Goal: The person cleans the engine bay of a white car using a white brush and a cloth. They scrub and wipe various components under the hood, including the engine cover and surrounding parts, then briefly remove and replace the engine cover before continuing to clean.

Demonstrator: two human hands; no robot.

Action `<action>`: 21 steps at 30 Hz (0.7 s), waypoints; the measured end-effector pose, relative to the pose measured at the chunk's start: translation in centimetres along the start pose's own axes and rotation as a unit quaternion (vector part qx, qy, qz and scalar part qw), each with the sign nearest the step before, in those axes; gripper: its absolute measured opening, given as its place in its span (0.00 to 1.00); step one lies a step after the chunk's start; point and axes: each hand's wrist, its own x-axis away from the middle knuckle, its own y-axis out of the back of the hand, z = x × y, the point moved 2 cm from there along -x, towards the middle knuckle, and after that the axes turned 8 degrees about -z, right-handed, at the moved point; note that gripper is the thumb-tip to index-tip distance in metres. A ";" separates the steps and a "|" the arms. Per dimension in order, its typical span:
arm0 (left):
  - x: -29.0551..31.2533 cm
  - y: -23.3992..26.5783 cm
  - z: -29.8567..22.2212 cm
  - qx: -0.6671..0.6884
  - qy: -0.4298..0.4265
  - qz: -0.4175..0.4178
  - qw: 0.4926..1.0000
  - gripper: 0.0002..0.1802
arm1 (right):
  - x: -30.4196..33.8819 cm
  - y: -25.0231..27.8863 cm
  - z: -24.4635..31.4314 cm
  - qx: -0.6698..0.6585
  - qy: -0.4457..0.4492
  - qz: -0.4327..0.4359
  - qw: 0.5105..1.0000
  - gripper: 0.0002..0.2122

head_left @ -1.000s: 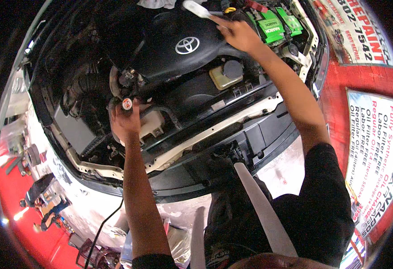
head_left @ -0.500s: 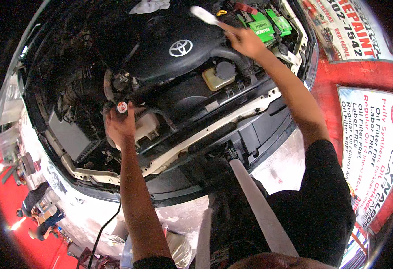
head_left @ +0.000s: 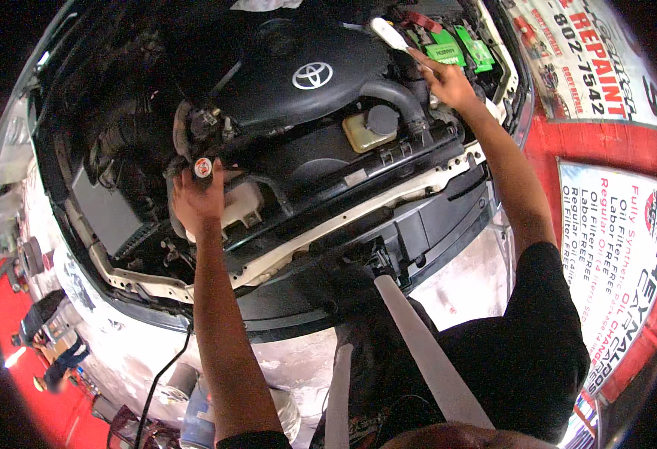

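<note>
My left hand (head_left: 199, 200) is closed around a round cap (head_left: 203, 167) with a red and white top, at the near left of the engine bay. Black hoses and a pale plastic tank (head_left: 244, 206) are beside that hand. At the far right, my right hand (head_left: 452, 84) grips a white brush-like tool (head_left: 388, 34) with a long rounded end, which points away and to the left. This tool is above the right edge of the black engine cover (head_left: 283, 93), near the green-topped battery (head_left: 446, 51). Its exact kind is hard to make out.
A yellowish reservoir (head_left: 369, 133) with a dark cap stands between my hands. The pale front crossmember (head_left: 343, 228) runs along the near side. A grey box (head_left: 106, 213) is at the left. Banners hang on a red wall (head_left: 586, 141); other people (head_left: 47, 322) are far left.
My right hand and the white tool have moved to the right and slightly nearer. My left hand stays on the cap. The whole view has shifted a little.
</note>
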 end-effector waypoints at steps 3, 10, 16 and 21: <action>-0.2 -0.1 -0.3 -0.022 0.014 0.042 0.999 0.44 | -2.5 -1.7 2.3 -0.010 -0.020 0.007 1.000 0.21; -0.1 0.7 -0.7 0.024 0.051 0.061 0.997 0.42 | -0.6 0.1 0.9 0.032 -0.070 0.037 0.996 0.21; 0.3 0.6 0.3 -0.016 0.015 0.024 0.999 0.39 | -4.3 2.1 4.0 0.016 -0.130 -0.005 0.991 0.21; -0.4 0.0 -0.2 -0.011 0.029 0.042 0.999 0.40 | -15.5 -6.8 11.1 0.092 -0.152 -0.012 0.984 0.20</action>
